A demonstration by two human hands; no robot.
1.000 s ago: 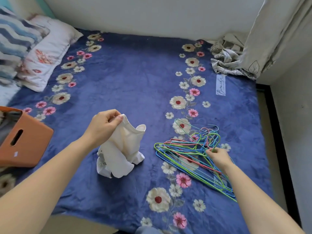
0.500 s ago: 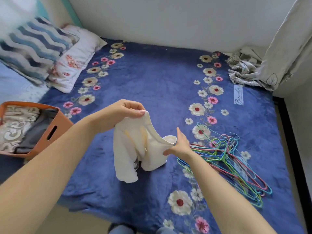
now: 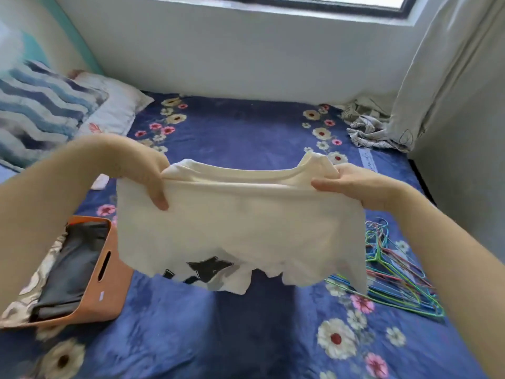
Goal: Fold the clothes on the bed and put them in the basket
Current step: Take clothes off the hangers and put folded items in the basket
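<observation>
A cream T-shirt (image 3: 246,228) with a black print near its lower edge hangs stretched in the air above the blue flowered bed (image 3: 246,337). My left hand (image 3: 142,170) pinches its left shoulder and my right hand (image 3: 355,184) pinches its right shoulder, with the collar between them. An orange basket (image 3: 112,283) stands on the bed at the lower left, holding dark and patterned folded clothes.
Coloured wire hangers (image 3: 390,274) lie in a heap on the bed at the right. Pillows (image 3: 54,116) are stacked at the far left. A crumpled patterned cloth (image 3: 369,129) and a curtain (image 3: 442,72) fill the far right corner.
My right hand left the hangers and took hold of the shirt. Both hands raised it and spread it wide. The view tilted up toward the window.
</observation>
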